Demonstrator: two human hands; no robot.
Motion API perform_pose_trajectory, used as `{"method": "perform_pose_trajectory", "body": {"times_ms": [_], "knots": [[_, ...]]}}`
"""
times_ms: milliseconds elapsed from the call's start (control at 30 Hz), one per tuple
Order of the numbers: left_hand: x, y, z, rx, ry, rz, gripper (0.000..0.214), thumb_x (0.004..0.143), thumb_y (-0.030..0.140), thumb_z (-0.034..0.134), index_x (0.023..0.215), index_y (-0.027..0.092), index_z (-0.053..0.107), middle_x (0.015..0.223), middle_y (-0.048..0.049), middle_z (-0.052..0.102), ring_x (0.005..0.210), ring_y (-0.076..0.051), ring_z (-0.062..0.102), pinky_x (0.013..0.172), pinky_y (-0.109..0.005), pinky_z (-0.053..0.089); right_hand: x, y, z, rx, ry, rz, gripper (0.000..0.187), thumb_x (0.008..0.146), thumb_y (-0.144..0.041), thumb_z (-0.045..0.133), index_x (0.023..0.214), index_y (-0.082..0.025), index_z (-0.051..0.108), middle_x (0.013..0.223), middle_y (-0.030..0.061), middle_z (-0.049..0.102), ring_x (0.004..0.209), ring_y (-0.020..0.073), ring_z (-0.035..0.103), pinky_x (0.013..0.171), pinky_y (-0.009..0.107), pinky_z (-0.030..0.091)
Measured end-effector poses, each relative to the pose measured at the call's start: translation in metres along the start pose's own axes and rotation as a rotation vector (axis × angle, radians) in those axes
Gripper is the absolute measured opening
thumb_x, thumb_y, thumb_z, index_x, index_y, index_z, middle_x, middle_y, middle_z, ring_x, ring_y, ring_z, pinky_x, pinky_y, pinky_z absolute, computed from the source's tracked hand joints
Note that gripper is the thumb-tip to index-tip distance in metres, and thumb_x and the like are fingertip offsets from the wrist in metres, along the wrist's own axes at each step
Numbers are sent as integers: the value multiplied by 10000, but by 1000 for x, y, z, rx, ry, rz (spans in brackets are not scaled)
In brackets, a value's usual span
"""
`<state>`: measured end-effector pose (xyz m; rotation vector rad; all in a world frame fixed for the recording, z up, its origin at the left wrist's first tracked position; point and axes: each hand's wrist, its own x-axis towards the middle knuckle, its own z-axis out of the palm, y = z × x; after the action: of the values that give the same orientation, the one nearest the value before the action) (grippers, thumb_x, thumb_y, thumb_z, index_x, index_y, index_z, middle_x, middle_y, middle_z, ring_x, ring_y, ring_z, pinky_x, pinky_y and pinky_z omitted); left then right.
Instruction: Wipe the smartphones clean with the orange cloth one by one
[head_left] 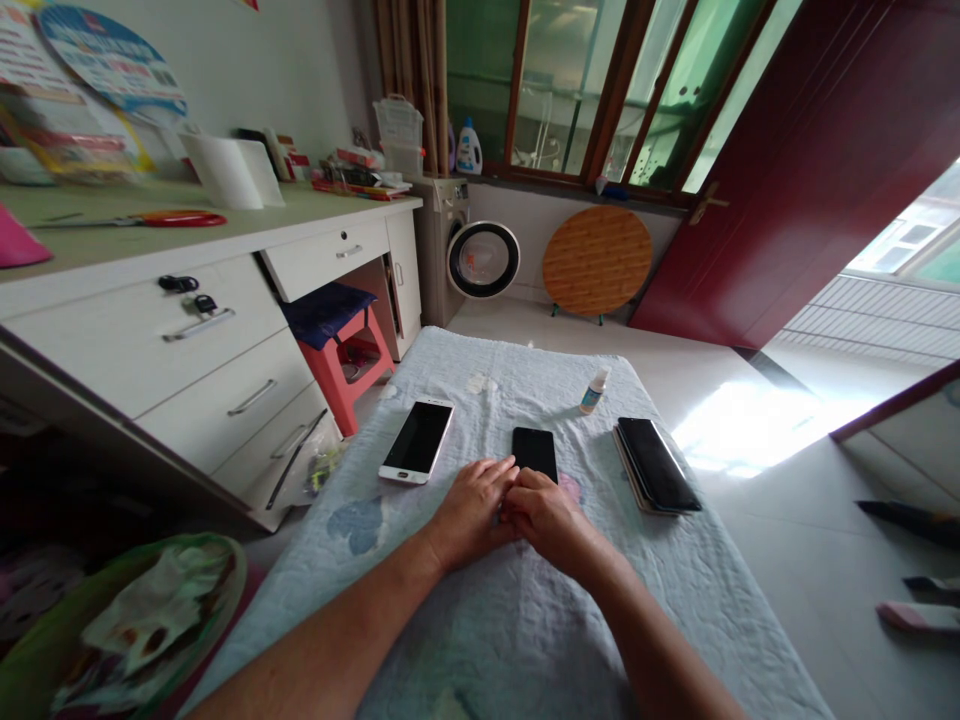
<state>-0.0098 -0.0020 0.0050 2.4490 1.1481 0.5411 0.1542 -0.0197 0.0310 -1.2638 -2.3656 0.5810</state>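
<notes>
A black smartphone point(535, 452) lies face up on the cloth-covered table in front of me, its lower part hidden behind my hands. My left hand point(474, 508) rests at its lower left, fingers stretched forward and the tips at the phone's edge. Over the phone's lower end, my right hand point(546, 512) has its fingers curled in and touches my left hand. Whatever its fingertips pinch is hidden. A white-framed smartphone point(417, 441) lies to the left. On the right, a dark smartphone point(656, 464) sits on top of another flat, light-edged item. Beyond them stands a small spray bottle point(593, 391).
The table point(480, 350) has a pale blue quilted cover. To the left are a white drawer desk point(217, 350), a pink stool point(341, 370) and a basket point(238, 575) with crumpled tissue. A washing machine point(439, 240) with its door open stands behind.
</notes>
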Motion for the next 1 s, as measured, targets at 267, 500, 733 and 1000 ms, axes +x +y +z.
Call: {"method": "perform_pose_trajectory", "body": {"times_ms": [267, 500, 733, 1000], "knots": [[-1, 2, -3, 41, -54, -37, 689, 786, 495, 639, 1352, 151, 449, 1450, -127, 412, 1310, -298, 382, 1103, -448, 288, -12, 12, -31, 28, -190, 134, 210, 790, -83, 546, 792, -199, 722, 849, 22, 600, 791, 113, 553, 730, 209, 392], [-1, 3, -4, 28, -52, -40, 686, 761, 436, 667, 1357, 177, 446, 1471, -107, 385, 1318, -287, 368, 1108, -443, 267, -18, 22, -48, 55, -278, 207, 248, 703, -45, 528, 760, -188, 722, 852, 23, 635, 743, 111, 568, 679, 197, 407], [0, 4, -6, -6, -67, -34, 675, 788, 512, 623, 1355, 190, 449, 1463, -112, 396, 1313, -308, 369, 1094, -473, 273, -10, 37, -37, 0, -51, 240, 179, 784, -115, 539, 798, -182, 705, 823, 24, 599, 732, 112, 565, 694, 215, 409], [0, 4, -5, 17, -45, -35, 688, 753, 415, 676, 1355, 177, 445, 1462, -106, 396, 1305, -294, 370, 1106, -452, 271, 12, 61, -13, -73, 299, 304, 192, 880, -210, 504, 859, -179, 692, 843, 30, 567, 781, 132, 548, 747, 239, 412]]}}
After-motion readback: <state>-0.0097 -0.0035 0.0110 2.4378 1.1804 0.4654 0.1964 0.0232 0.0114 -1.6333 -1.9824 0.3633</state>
